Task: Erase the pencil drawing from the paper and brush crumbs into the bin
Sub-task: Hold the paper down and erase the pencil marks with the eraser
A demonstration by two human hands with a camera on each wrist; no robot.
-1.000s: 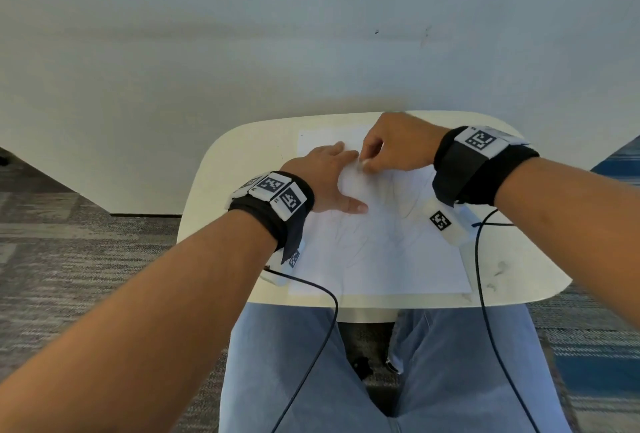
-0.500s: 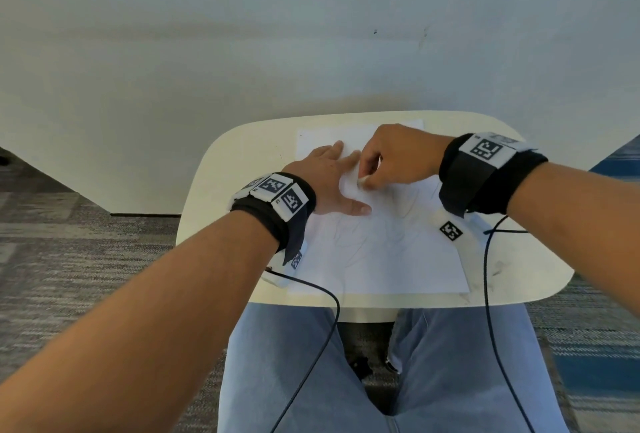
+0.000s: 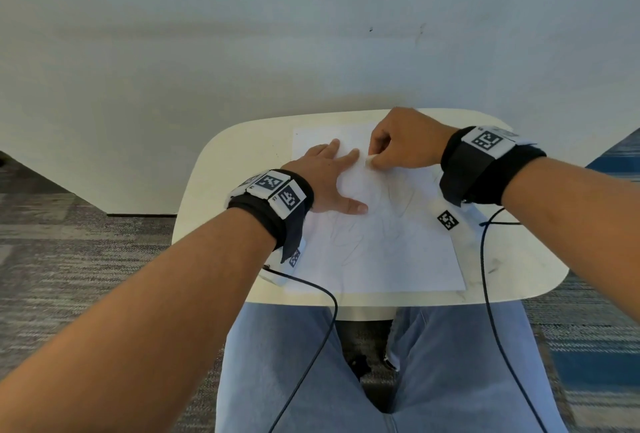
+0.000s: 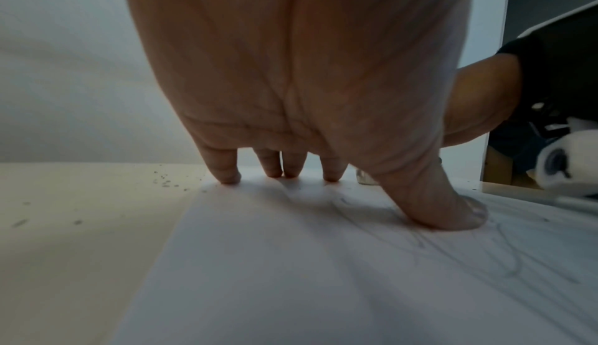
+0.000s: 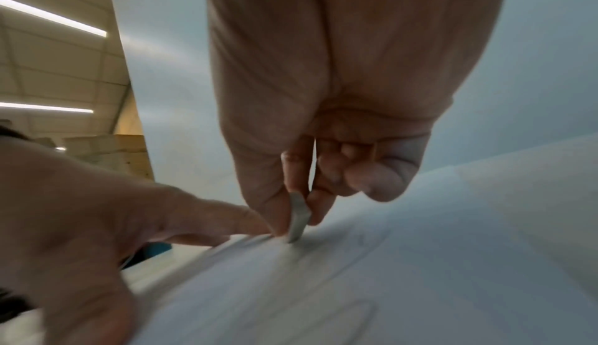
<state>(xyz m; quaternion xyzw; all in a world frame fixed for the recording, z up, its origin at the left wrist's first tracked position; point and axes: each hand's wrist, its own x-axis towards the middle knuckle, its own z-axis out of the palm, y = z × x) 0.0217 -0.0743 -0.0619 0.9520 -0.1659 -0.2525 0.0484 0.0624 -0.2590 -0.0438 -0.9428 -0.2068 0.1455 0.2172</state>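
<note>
The paper [image 3: 381, 245] lies flat on the small table [image 3: 221, 169], faint pencil lines [image 4: 505, 256] across it. No writing reads clearly. The right hand [image 3: 405, 142] pinches a small eraser [image 5: 297, 217] against the sheet; the left hand [image 3: 329, 176] presses down with fingers spread straight, crumbs [image 4: 165, 181] just beside.

White paper [image 3: 381, 259] with grey pencil lines [image 4: 505, 256], cream table [image 3: 221, 169], black wristbands [image 3: 478, 173], blue jeans [image 3: 450, 363].
</note>
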